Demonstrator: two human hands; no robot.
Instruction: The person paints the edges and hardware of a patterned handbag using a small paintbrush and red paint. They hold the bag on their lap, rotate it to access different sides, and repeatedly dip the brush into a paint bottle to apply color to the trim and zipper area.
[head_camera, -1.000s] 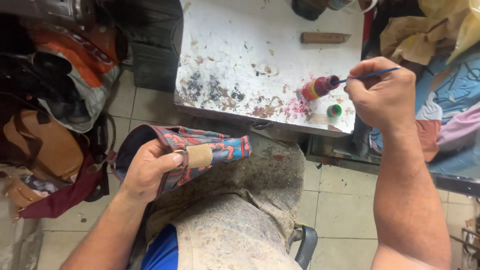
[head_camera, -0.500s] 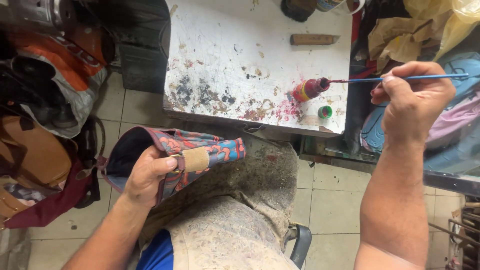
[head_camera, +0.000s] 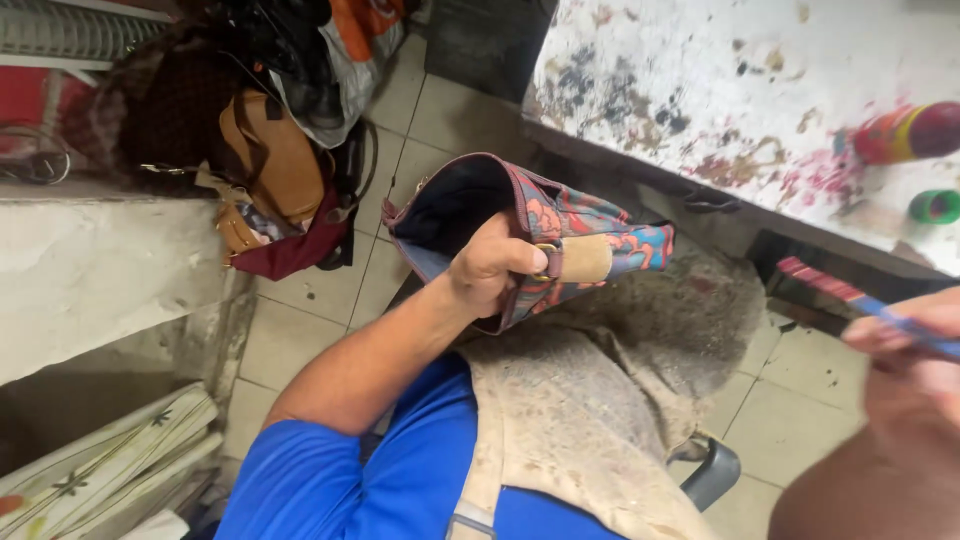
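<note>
Left hand (head_camera: 492, 268) clamps a patterned fabric bag (head_camera: 560, 235) on the aproned lap, thumb across its tan strap; right hand (head_camera: 915, 345), blurred and cut off at frame edge, pinches a blue-handled paintbrush (head_camera: 850, 295) just below the paint-stained table (head_camera: 720, 70), where a red bottle (head_camera: 905, 132) lies.

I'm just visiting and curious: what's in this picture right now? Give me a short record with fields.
left hand: grips a patterned bag by its edge, resting on the lap
bag: open, dark lining, tan tab with a metal buckle
right hand: holds a thin blue brush, blurred, apart from the bag
lap: stained apron
table: white, paint-smeared, with a red and yellow bottle and green cap
floor: pile of brown bags at left
</note>
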